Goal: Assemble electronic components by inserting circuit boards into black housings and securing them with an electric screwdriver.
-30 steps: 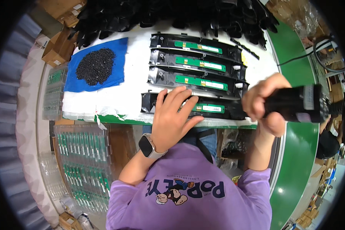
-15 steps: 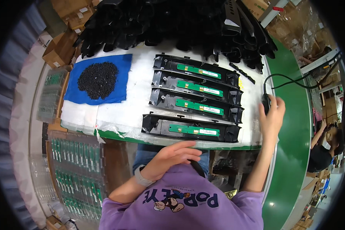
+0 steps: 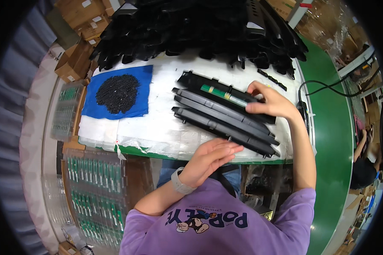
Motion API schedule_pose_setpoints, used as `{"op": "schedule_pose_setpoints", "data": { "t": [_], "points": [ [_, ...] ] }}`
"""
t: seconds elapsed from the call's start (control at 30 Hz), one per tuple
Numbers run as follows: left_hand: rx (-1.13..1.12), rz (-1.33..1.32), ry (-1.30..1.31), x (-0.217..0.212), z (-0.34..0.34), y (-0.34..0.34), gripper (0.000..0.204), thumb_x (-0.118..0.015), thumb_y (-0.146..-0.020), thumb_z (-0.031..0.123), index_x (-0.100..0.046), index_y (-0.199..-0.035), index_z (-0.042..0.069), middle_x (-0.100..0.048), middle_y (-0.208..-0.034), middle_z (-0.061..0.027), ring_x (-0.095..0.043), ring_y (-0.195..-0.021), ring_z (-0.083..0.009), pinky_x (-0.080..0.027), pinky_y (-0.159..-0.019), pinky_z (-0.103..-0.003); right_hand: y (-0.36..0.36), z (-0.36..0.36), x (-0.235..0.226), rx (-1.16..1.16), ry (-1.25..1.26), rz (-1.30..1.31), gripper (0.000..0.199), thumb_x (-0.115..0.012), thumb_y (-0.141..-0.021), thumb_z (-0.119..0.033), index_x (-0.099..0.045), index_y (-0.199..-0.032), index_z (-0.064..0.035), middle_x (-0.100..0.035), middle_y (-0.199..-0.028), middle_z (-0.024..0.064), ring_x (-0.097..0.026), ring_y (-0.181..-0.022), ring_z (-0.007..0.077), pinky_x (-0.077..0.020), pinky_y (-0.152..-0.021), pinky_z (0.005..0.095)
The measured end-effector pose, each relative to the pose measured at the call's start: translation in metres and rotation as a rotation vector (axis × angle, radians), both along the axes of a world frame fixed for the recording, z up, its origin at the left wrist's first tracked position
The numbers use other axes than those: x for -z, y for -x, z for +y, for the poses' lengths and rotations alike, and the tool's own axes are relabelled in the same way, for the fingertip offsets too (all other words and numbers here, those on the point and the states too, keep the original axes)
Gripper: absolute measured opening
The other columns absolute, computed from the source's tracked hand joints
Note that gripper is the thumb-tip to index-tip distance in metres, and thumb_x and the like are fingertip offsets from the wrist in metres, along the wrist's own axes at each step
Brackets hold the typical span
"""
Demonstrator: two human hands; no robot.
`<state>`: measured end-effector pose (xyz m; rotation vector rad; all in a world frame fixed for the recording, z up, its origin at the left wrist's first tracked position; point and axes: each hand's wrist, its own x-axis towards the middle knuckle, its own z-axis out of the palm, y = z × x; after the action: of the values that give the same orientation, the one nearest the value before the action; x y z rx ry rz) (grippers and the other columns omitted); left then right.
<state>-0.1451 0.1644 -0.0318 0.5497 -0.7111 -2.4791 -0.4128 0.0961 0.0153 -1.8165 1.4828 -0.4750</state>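
Observation:
My right hand (image 3: 270, 101) grips the right part of the farthest black plastic housing (image 3: 191, 80), thumb on the near side and fingers over the far side. A green circuit board (image 3: 215, 91) shows inside it. Just nearer lie several more long black housings (image 3: 217, 121), close together and tipped so that their inner sides are hidden. At the table's front edge, my left hand (image 3: 212, 155) has its fingers stretched out, held together, holding nothing. Its fingertips are at the nearest housing; whether they touch it I cannot tell.
A blue cloth (image 3: 89, 108) bears a heap of small black pieces (image 3: 118, 93). Black plastic parts (image 3: 183, 32) are piled at the back. At the right edge lies a black corded tool (image 3: 302, 111). Clear trays of green boards (image 3: 95, 172) stand at lower left. A person (image 3: 364, 172) is at far right.
My right hand has left the corded tool and moved left onto the farthest housing. The housings have shifted together, and the nearer ones are tipped over. My left hand has moved slightly right.

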Motion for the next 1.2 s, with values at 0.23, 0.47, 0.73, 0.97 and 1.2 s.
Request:
{"op": "schedule_pose_setpoints", "data": {
  "t": [0.23,0.47,0.73,0.97,1.2],
  "points": [
    [-0.097,-0.021,-0.093,-0.002,0.004,0.018,0.037,-0.057,-0.089,0.008,-0.047,-0.124,-0.001,-0.056,-0.121,-0.0108,-0.054,-0.112,-0.0216,-0.044,-0.095,-0.037,-0.016,0.09,-0.011,0.009,-0.282,-0.471,0.089,-0.076,-0.071,-0.032,-0.03,-0.135,0.0068,-0.05,-0.123,0.021,-0.048,-0.116,0.0254,-0.0361,-0.1,0.033],
    [0.19,-0.163,0.243,-0.031,0.005,0.051,0.044,-0.053,-0.091,0.01,-0.039,-0.13,-0.006,-0.052,-0.125,-0.0153,-0.054,-0.114,-0.024,-0.045,-0.095,-0.037,-0.025,0.197,0.01,0.416,0.206,-0.553,0.094,-0.078,-0.07,-0.02,-0.02,-0.141,0.0015,-0.041,-0.136,0.0199,-0.039,-0.126,0.0228,-0.0297,-0.105,0.0298],
    [0.811,-0.152,0.725,-0.042,0.105,0.308,0.045,-0.056,-0.092,0.04,-0.054,-0.114,0.0,-0.059,-0.104,-0.0045,-0.056,-0.091,-0.0122,-0.046,-0.078,-0.026,0.056,0.381,-0.001,1.42,0.508,-0.645,0.093,-0.079,-0.066,-0.024,-0.029,-0.139,0.0056,-0.04,-0.135,0.023,-0.043,-0.123,0.0279,-0.0346,-0.102,0.0344],
    [0.559,0.351,1.159,0.018,0.186,0.401,0.057,-0.051,-0.094,0.032,-0.034,-0.139,0.001,-0.041,-0.14,-0.018,-0.041,-0.128,-0.029,-0.033,-0.104,-0.035,0.142,0.472,0.036,1.858,0.402,0.566,0.081,-0.071,-0.073,-0.036,-0.036,-0.134,0.0025,-0.045,-0.129,0.0271,-0.046,-0.119,0.0389,-0.0385,-0.099,0.0418],
    [0.392,0.281,1.714,-0.021,0.099,0.29,0.027,-0.059,-0.086,0.016,-0.059,-0.108,0.0,-0.055,-0.123,-0.0188,-0.052,-0.114,-0.0361,-0.042,-0.096,-0.038,0.117,0.434,0.015,1.71,0.631,0.81,0.051,-0.07,-0.075,-0.025,-0.053,-0.119,-0.0058,-0.043,-0.13,0.02,-0.044,-0.12,0.0378,-0.0393,-0.096,0.0434]
  ]
}}
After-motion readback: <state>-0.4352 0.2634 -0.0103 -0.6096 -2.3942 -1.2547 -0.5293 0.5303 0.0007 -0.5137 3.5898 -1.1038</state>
